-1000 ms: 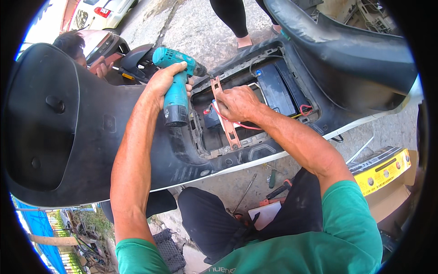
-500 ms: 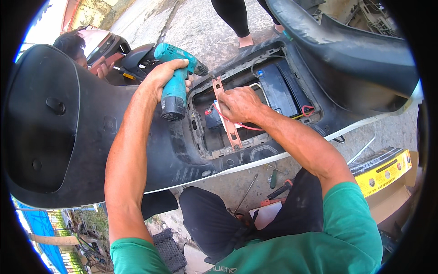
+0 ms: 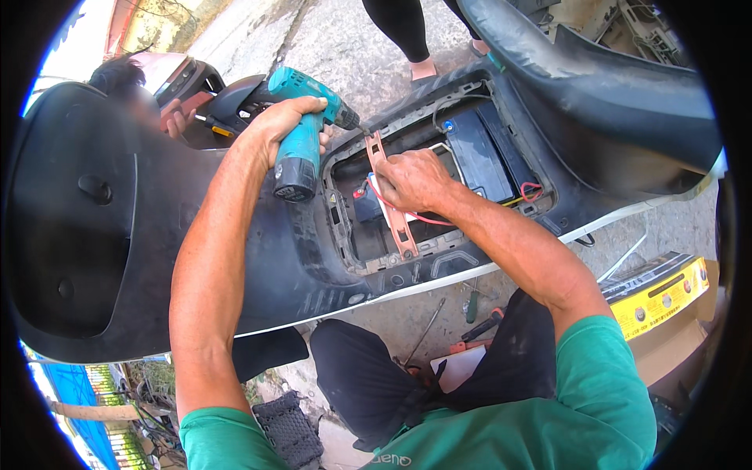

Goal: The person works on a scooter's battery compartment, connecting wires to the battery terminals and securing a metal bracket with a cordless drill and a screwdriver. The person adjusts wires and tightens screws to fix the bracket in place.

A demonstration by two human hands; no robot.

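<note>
My left hand [image 3: 286, 129] is wrapped round the grip of a teal cordless drill [image 3: 300, 149] with a black battery pack. The drill's chuck end points right, close to the far end of a copper-coloured metal bracket [image 3: 401, 233]. This bracket lies across a rectangular opening in a black scooter body [image 3: 266, 266]. My right hand [image 3: 415, 180] is closed on the bracket's middle, its fingertips partly hidden. Under and beside it, dark batteries [image 3: 476, 155] sit in the opening, with a red wire [image 3: 429, 220] running past my hand.
A raised black seat [image 3: 595, 102] stands at upper right. Another person's hand [image 3: 182, 121] shows at upper left, and someone's legs [image 3: 399, 35] at the top. A screwdriver [image 3: 471, 306] lies on the ground near my knees. An open yellow box [image 3: 662, 301] stands at right.
The drill has shifted slightly right, so its tip is nearer the bracket's far end. My right hand stays on the bracket. The person at upper left has moved a little.
</note>
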